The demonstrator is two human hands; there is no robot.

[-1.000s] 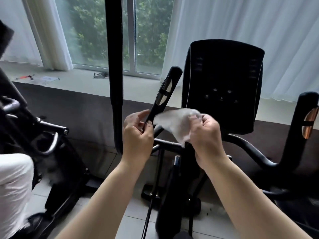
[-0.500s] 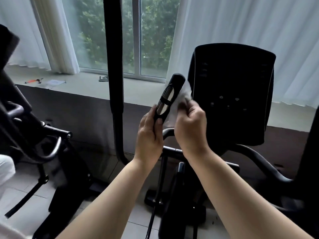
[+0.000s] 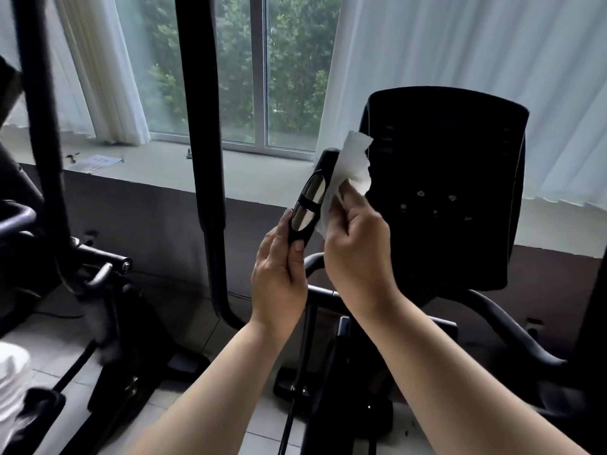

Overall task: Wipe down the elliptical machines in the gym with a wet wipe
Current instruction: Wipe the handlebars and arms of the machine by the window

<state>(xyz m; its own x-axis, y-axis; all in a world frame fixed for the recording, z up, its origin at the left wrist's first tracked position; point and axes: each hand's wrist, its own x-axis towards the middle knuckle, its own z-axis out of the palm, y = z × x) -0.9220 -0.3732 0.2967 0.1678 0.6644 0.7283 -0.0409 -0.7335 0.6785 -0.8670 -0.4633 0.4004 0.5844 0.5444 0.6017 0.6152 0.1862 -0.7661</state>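
Observation:
A black elliptical stands in front of me, its dark console (image 3: 440,178) at centre right. A short black handle (image 3: 310,198) with silver sensor plates rises left of the console. My left hand (image 3: 279,274) grips the lower part of this handle, thumb on its front. My right hand (image 3: 356,244) holds a white wet wipe (image 3: 349,162) against the handle's right side, and the wipe's top corner sticks up past the handle tip.
A tall black swing arm (image 3: 203,152) stands left of my hands. A second machine (image 3: 59,264) fills the left side. Behind lie a window ledge (image 3: 157,165) with papers, a window and white curtains (image 3: 460,60). A curved bar (image 3: 505,326) runs right. Tiled floor below.
My right hand has carried the wipe from below the handle up along its right side to the tip. My left hand has slid up and taken hold of the handle's lower part.

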